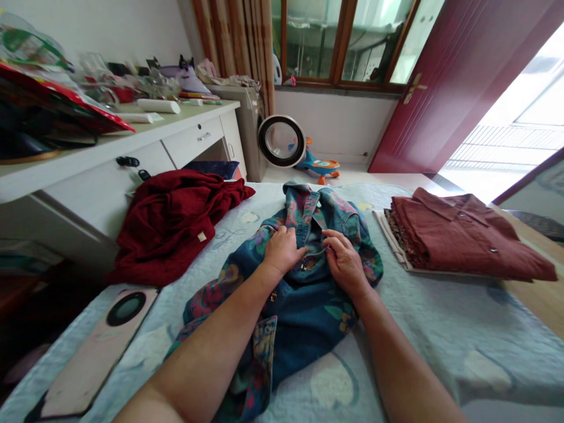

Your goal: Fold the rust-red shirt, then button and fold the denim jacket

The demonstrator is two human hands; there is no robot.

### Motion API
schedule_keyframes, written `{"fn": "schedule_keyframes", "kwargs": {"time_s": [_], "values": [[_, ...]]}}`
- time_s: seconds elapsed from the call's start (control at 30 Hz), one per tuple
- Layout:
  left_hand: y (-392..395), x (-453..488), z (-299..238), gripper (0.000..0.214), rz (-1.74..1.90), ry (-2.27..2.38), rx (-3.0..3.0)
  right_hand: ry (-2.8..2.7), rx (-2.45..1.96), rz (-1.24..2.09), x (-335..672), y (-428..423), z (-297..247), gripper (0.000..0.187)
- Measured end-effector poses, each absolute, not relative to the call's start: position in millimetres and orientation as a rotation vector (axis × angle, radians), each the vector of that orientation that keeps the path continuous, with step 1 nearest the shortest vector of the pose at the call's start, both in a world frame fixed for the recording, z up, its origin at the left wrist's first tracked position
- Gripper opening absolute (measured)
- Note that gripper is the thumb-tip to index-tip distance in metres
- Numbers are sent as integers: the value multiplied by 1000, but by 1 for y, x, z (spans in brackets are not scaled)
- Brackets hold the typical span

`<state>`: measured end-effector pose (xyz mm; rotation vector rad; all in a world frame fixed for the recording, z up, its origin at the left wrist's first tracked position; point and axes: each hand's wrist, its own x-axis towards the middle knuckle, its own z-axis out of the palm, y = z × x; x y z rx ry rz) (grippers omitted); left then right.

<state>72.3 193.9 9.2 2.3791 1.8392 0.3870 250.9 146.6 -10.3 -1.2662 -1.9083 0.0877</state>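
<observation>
A blue denim shirt (308, 311) with a colourful flower print lies rumpled on the bed cover, collar pointing away from me. My left hand (283, 249) is closed on the shirt's front edge, left of the neck opening. On the opposite edge, my right hand (343, 258) pinches the cloth between thumb and fingers. Metal buttons show just below the opening. One sleeve with its cuff stretches toward me beneath my left forearm, which hides part of it.
Dark red cloth (176, 217) is heaped at the left, above a pale phone (99, 352). Folded clothes with a rust-coloured shirt (462, 241) on top are stacked at the right. Beyond stand a cluttered white desk (189, 138), a washing machine with its door (282, 141) open, and a red door (432, 76).
</observation>
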Motion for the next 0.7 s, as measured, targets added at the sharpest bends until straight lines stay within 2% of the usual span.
{"fn": "schedule_keyframes", "kwargs": {"time_s": [0.17,0.33,0.47,0.57,0.7], "values": [[207,64,-1,46,409,1683,2184,-1817,-1189,-176,246,137,1,16],[216,61,-9,52,787,1482,1620,-1795,-1294,4,248,140,-6,13],[218,65,-12,44,992,1202,1264,-1703,-1568,97,253,151,-15,22],[214,69,-8,39,1123,1271,1480,-1732,-1759,115,253,160,-16,24],[202,72,2,46,1145,1502,2157,-1840,-2018,119,246,168,-11,41]]}}
